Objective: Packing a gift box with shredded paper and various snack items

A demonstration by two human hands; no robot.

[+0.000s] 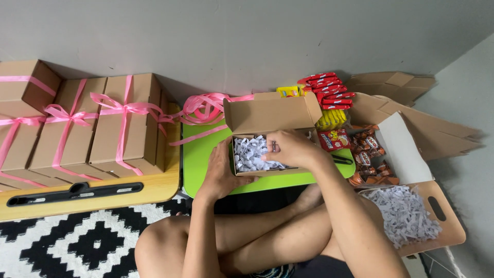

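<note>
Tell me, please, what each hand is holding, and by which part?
The left hand grips the open cardboard box by its near-left corner. The right hand pinches a small dark item over the shredded paper; what it is cannot be told.

A green lap table [195, 170] is topped by an open cardboard box [267, 139] and pink ribbon [203, 108]. Ribbon-tied boxes [128, 123] are carried by a wooden table [154, 188].
</note>
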